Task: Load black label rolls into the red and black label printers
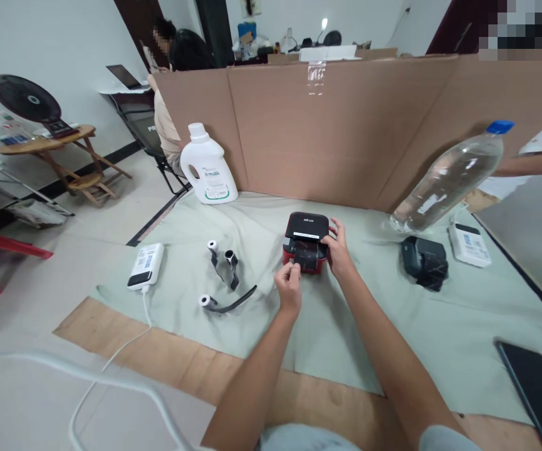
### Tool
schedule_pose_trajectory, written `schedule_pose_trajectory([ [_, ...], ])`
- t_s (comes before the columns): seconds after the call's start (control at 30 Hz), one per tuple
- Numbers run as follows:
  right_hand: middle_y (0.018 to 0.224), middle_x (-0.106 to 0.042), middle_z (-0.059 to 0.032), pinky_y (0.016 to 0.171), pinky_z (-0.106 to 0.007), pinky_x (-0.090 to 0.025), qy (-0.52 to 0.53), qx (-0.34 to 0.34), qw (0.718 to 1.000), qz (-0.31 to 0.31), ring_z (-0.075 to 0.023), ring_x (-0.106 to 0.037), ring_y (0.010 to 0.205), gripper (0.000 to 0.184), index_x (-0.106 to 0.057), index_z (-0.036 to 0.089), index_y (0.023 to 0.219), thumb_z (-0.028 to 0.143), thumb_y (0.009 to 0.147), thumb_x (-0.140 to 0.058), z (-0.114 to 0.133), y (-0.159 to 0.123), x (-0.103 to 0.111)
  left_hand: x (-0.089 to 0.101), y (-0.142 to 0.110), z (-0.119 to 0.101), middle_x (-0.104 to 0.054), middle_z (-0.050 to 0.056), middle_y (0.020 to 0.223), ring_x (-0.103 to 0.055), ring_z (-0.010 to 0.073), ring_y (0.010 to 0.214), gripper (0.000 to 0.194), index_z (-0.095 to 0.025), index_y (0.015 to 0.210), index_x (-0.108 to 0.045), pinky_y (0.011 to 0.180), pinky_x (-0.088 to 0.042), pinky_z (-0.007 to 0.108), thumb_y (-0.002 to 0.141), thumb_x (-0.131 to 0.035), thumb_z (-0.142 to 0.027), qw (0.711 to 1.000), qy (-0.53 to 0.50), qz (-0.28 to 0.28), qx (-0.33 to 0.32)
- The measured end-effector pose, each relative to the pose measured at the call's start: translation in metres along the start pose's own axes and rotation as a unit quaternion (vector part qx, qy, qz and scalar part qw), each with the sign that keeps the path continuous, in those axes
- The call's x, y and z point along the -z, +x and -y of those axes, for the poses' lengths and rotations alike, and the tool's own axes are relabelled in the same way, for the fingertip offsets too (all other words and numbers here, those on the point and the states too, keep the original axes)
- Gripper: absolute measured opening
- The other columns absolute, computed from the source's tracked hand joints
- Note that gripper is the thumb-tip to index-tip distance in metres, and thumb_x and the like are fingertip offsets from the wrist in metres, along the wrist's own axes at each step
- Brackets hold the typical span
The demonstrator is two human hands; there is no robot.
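A small red and black label printer (306,235) sits open on the pale green cloth (355,326), with a dark roll in its bay. My left hand (289,287) is closed in a pinch at the printer's front left, on the dark strip coming off the roll. My right hand (339,248) rests against the printer's right side, fingers curled round its edge and lid. Left of the printer lie three small white-cored rolls with dark tape (226,266), one trailing a long strip (233,304).
A white detergent bottle (207,166) stands at the back left before a cardboard wall (346,125). A clear plastic bottle (449,175) leans at the right above a black device (425,262) and a white one (469,244). A white power bank (146,265) with cable lies left. A dark tablet (536,388) lies at bottom right. Another person's arm (534,164) shows far right.
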State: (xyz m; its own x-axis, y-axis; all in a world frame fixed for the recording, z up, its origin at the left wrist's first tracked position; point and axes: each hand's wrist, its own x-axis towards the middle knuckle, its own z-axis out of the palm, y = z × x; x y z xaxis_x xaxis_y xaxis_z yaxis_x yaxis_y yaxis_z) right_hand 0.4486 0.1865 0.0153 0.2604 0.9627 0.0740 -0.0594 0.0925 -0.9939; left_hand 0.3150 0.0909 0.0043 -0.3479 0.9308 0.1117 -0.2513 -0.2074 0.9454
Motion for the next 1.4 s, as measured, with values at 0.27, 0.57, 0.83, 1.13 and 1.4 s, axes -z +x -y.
schedule_pose_trajectory([
  [0.27,0.140,-0.051,-0.0040,0.097,-0.036,-0.053,0.056,-0.050,0.997,-0.003,-0.0231,-0.057,0.121,0.089,-0.039,0.037,0.147,0.026,0.061,-0.058,0.006,-0.006,-0.010,0.004,0.068,-0.018,-0.036,-0.006,0.065,-0.037,0.0103,0.062,0.042,-0.022,0.068,-0.037,0.062,-0.036,0.023,0.086,-0.070,-0.042,0.995,0.073,-0.053,0.030],
  [0.57,0.141,-0.052,-0.0053,0.101,-0.035,-0.052,0.044,-0.036,0.998,-0.006,-0.0215,-0.057,0.122,0.086,-0.040,0.034,0.146,0.027,0.062,-0.057,-0.001,-0.009,-0.008,0.000,0.100,-0.028,-0.044,-0.006,0.061,-0.042,0.0092,0.055,0.033,-0.022,0.070,-0.042,0.053,-0.032,0.021,0.076,-0.073,-0.032,0.974,0.090,0.008,0.208],
  [0.83,0.145,-0.054,-0.0051,0.093,-0.035,-0.056,0.061,-0.069,0.996,-0.007,-0.0242,-0.059,0.124,0.073,-0.050,0.030,0.139,0.035,0.066,-0.061,-0.003,-0.008,-0.008,0.001,0.099,-0.034,-0.049,-0.005,0.059,-0.043,0.0093,0.051,0.030,-0.021,0.072,-0.048,0.052,-0.032,0.023,0.076,-0.073,-0.038,0.971,0.097,0.015,0.216],
  [1.13,0.146,-0.057,-0.0041,0.111,-0.039,-0.047,0.045,-0.034,0.998,0.006,-0.0244,-0.053,0.136,0.070,-0.056,0.030,0.137,0.031,0.067,-0.059,-0.014,-0.004,-0.005,0.007,0.106,-0.025,-0.052,-0.005,0.062,-0.048,0.0110,0.052,0.029,-0.022,0.075,-0.049,0.054,-0.037,0.023,0.075,-0.072,-0.039,0.963,0.094,0.048,0.248],
  [1.4,0.150,-0.057,-0.0045,0.114,-0.043,-0.046,0.028,-0.018,0.999,-0.003,-0.0253,-0.053,0.139,0.067,-0.056,0.028,0.143,0.045,0.078,-0.055,-0.012,-0.029,-0.003,0.009,0.104,-0.014,-0.060,-0.001,0.071,-0.056,0.0134,0.068,0.019,-0.021,0.074,-0.057,0.068,-0.043,0.023,0.076,-0.073,-0.031,0.987,0.107,0.037,0.114],
])
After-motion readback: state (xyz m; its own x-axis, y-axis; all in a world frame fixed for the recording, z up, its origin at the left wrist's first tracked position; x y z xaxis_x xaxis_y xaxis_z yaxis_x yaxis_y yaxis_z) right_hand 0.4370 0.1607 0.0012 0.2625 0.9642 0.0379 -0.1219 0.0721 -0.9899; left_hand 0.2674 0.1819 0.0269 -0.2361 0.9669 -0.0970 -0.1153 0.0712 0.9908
